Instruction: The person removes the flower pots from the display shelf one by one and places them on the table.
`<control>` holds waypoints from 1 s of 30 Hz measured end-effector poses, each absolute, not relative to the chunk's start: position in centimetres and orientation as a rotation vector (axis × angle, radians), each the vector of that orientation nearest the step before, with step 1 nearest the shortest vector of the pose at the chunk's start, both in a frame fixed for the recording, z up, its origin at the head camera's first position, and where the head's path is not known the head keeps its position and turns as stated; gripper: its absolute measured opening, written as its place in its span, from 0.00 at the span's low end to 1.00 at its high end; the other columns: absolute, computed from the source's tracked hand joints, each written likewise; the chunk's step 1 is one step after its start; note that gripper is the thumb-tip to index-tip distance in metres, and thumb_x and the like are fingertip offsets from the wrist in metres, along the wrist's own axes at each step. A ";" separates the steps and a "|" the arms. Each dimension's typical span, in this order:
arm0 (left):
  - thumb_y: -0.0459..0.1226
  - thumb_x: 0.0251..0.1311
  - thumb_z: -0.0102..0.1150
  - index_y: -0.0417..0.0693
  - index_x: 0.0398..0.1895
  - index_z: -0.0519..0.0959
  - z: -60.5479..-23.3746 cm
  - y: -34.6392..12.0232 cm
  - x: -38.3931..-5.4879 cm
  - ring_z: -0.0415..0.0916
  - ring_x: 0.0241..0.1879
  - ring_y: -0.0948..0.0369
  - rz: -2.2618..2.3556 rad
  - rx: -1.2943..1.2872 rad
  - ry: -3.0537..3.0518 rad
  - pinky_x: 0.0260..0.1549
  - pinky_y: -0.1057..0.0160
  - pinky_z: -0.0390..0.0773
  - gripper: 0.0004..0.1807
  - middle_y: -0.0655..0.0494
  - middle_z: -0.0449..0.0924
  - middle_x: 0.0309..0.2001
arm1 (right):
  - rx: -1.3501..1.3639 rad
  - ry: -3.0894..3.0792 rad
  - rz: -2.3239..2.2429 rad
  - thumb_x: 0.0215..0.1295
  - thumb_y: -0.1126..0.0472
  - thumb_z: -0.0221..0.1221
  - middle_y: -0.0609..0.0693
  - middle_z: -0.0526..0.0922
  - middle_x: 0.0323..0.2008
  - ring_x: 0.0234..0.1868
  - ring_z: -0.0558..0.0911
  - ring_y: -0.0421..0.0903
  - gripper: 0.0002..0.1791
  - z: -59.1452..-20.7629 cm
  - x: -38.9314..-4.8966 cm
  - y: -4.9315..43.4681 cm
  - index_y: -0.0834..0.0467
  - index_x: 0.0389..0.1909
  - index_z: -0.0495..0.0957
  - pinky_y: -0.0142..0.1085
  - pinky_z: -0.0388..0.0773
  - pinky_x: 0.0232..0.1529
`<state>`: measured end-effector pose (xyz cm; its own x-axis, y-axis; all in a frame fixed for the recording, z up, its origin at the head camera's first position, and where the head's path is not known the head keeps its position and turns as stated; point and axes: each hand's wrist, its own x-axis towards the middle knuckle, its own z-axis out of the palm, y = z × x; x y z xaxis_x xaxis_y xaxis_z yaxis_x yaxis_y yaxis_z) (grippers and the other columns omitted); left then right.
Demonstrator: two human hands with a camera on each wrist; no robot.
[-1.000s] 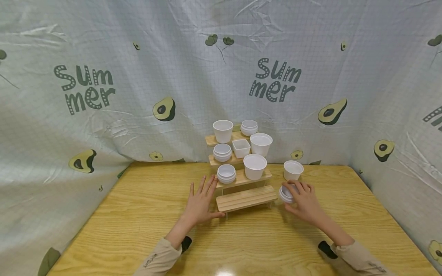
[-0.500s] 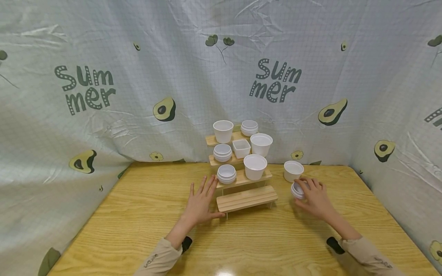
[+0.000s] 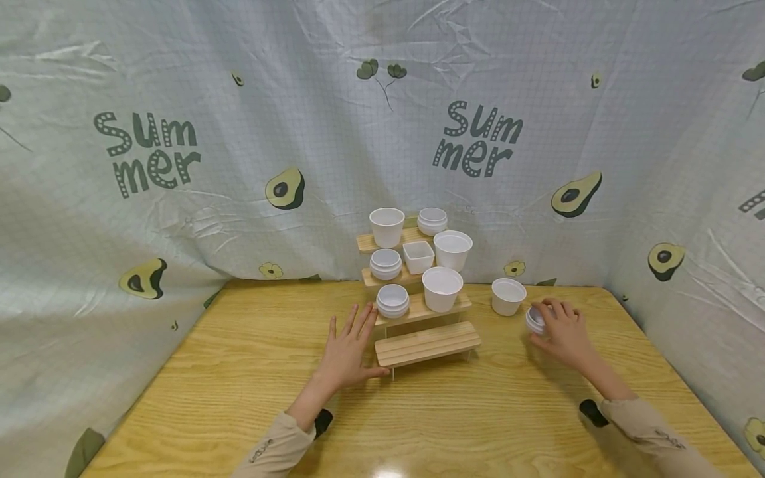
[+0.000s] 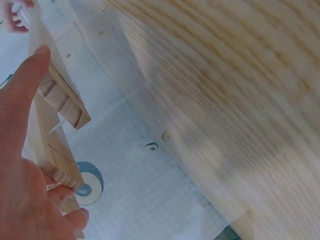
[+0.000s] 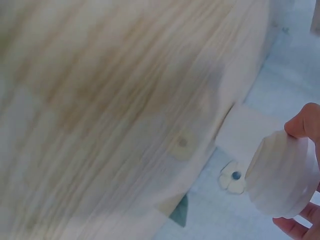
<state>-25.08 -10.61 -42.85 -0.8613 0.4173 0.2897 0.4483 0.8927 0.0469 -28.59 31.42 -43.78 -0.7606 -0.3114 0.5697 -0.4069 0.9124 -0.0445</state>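
My right hand [image 3: 564,334] grips a small round white pot [image 3: 535,321] at the right of the table, thumb and fingers on its sides. The right wrist view shows the ribbed pot [image 5: 281,176] tilted in that grip. Spread out, my left hand [image 3: 346,352] rests against the left side of a tiered wooden stand [image 3: 427,345]. Its fingertips touch a middle step and its thumb touches the lowest board. Several white pots stand on the upper steps, among them a round pot [image 3: 392,302], a taller cup [image 3: 441,290] and a square pot [image 3: 418,257].
Another white cup [image 3: 508,297] stands on the wooden table [image 3: 257,372], right of the stand and left of my right hand. A printed curtain [image 3: 335,133] hangs behind the table and along both sides. The lowest step bears no pot.
My right hand has carried the small round pot rightward and slightly back, away from the stand and past the cup on the table. The left hand has stayed in place.
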 end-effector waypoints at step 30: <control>0.67 0.36 0.58 0.47 0.70 0.43 -42.8 -10.6 -25.0 0.42 0.70 0.50 -0.158 -0.642 -2.797 0.60 0.36 0.48 0.61 0.51 0.44 0.71 | 0.281 -2.633 0.246 0.47 0.58 0.62 0.68 0.66 0.47 0.48 0.63 0.67 0.27 -43.4 -33.7 34.9 0.62 0.49 0.66 0.63 0.57 0.38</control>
